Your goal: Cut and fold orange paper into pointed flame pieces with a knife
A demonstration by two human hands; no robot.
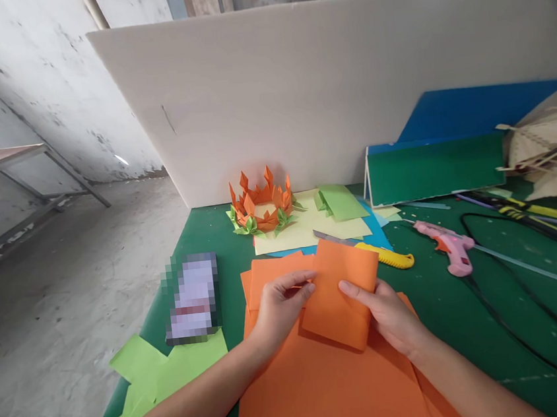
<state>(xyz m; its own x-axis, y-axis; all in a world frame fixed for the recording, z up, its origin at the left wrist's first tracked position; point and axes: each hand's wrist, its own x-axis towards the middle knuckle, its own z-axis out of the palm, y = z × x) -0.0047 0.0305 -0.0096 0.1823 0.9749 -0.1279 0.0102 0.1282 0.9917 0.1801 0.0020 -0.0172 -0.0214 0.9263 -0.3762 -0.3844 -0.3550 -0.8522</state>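
Note:
Both my hands hold a small orange paper piece (340, 295) above a stack of large orange sheets (327, 389) on the green table (469, 321). My left hand (279, 308) pinches the piece's left edge, fingers closed on it. My right hand (389, 313) grips its right side, thumb on top. Behind the piece lies a yellow-handled utility knife (383, 257). Farther back sits a folded orange paper crown with green leaves (261, 207) on a pale yellow sheet (310, 228).
A pink glue gun (446, 247) with a black cord lies at the right. A green and blue folded board (436, 165) and a stick model (551, 147) stand at the back right. Light green scraps (166, 369) and a blurred flat object (193, 297) lie at the left. A white board (325, 84) walls the back.

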